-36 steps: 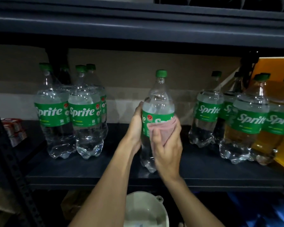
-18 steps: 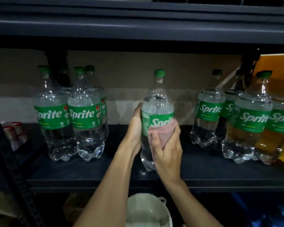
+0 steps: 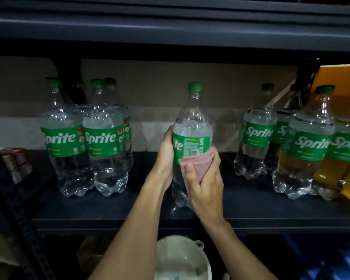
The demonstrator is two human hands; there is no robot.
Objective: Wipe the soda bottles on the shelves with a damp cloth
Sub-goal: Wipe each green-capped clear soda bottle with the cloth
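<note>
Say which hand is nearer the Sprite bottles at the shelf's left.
Left. The left hand grips the middle bottle on the side facing the left bottles; the right hand, holding the cloth, farther right.

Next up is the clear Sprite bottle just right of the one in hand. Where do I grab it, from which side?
Probably around its labelled middle, from the front-left. The Sprite bottle stands upright, its left side faces bare shelf, and neighbouring bottles crowd its right.
</note>
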